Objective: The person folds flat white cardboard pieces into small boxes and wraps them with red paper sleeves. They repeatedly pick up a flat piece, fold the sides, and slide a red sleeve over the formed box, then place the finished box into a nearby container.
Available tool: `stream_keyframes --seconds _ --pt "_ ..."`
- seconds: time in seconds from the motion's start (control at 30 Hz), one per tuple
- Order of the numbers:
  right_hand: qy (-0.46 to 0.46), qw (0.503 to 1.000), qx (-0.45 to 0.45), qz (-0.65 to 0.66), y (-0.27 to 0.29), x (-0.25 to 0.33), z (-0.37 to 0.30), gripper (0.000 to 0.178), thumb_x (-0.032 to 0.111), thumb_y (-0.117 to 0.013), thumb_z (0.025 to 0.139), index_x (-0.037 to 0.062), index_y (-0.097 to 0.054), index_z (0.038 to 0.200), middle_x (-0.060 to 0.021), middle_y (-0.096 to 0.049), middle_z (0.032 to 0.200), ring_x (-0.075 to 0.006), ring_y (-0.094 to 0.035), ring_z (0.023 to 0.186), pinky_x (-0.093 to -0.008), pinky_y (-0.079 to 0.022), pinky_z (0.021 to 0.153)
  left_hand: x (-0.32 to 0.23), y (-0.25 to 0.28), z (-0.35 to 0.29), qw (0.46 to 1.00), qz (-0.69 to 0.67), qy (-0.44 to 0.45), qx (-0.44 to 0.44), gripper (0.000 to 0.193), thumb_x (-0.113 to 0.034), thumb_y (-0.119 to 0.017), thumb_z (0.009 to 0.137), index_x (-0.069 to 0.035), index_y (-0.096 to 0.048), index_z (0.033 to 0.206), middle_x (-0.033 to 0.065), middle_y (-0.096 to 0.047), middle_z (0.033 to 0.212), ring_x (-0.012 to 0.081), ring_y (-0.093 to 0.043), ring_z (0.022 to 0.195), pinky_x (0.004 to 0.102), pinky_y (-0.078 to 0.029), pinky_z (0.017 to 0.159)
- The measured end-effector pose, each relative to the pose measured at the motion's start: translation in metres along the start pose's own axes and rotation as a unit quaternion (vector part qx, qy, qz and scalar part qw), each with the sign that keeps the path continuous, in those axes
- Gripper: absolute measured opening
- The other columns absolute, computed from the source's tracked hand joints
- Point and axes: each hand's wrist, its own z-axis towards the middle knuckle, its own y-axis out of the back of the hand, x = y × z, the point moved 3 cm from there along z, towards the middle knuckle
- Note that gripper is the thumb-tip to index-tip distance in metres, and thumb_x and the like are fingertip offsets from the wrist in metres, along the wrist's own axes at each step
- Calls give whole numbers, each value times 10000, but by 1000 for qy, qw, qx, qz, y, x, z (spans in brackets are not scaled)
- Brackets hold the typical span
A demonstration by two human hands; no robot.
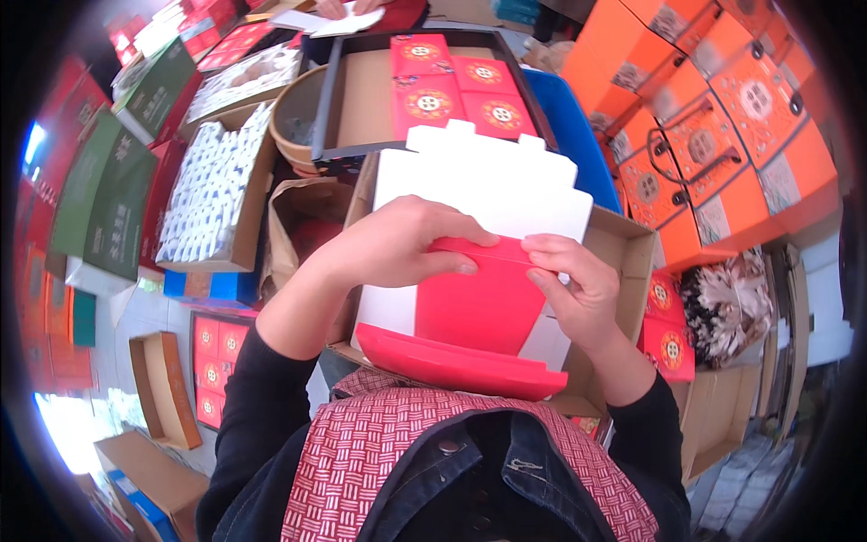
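Note:
A red cardboard box blank (474, 303), partly folded, lies in front of me with its white inside facing up at the far end. My left hand (420, 242) is closed on the left part of a folded red edge, thumb on the near side and fingers on the far side. At the right end of the same edge, my right hand (576, 278) pinches the card between thumb and fingers. A white sheet with cut tabs (479, 185) spreads out beyond both hands. Closest to my body, a red folded flap (461, 361) stands up along the blank's near side.
Beneath the blank is an open brown carton (632, 248). Behind it, a dark-rimmed tray (361, 86) holds several red boxes. Orange gift boxes (713, 144) are stacked at right. A carton of white packets (217, 190) stands at left. Another person's hands (348, 9) show at the far edge.

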Motion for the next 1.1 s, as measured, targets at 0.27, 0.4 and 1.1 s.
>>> stream_keyframes --seconds 0.27,0.4,1.1 --pt "-217 968 -117 47 51 -46 -17 221 133 -558 940 -52 -596 1056 -96 -632 1029 -159 -628 911 -263 -505 803 85 60 -78 816 -346 68 -458 261 -125 -554 930 -20 -568 1168 55 -652 989 128 -631 895 273 -517 795" --pt "-379 918 -91 -81 74 -75 -81 322 226 -637 894 -49 -596 1057 -97 -624 1017 -148 -606 931 -276 -496 786 112 47 -156 680 -513 105 -513 370 -204 -470 981 -3 -470 1291 147 -536 1274 260 -522 1170 414 -434 989" --pt "-276 936 184 -119 -20 -90 -120 300 253 -593 833 53 -669 1041 -213 -658 963 -358 -620 934 -405 -496 816 115 -13 -149 663 -551 119 -492 414 -234 -532 952 26 -456 1265 165 -539 1265 301 -515 1158 449 -432 969"
